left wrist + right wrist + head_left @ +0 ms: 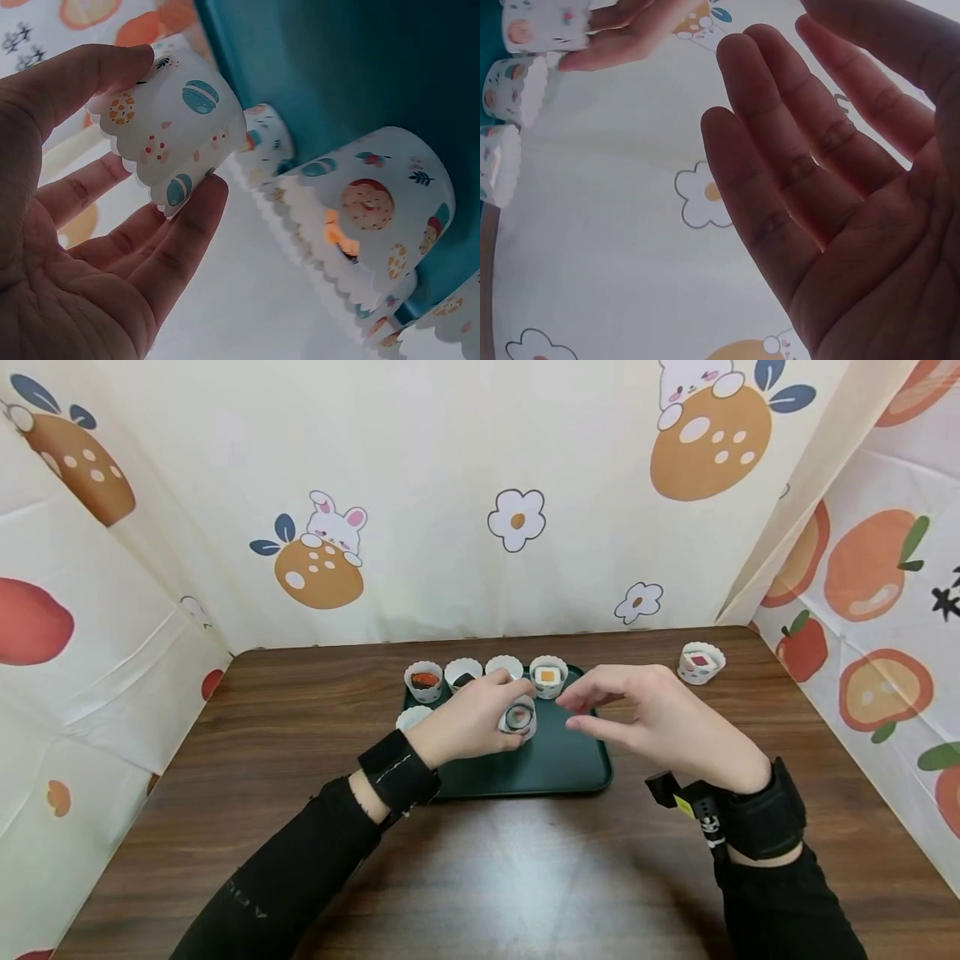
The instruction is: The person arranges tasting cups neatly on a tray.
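My left hand (474, 717) grips a white, scalloped paper cup (169, 120) above the green tray (558, 760), thumb on one side and fingers on the other. Inside that cup sits a round sushi roll (518, 717) with a dark rim. Just right of it, my right hand (651, 706) hovers over the tray's right edge with bent, parted fingers and nothing in its grasp. Its palm and loosely extended fingers (754, 135) show in the right wrist view. Nearest those fingertips on the tray stands a cup (549, 683) with a white piece topped in yellow.
Along the tray's back stand a cup with an orange-red topped piece (426, 680), a cup with a dark-wrapped piece (462, 672) and another paper cup (504, 665). One more cup (413, 717) is partly hidden by my left wrist. Off the tray, a cup (701, 663) stands at the table's back right.
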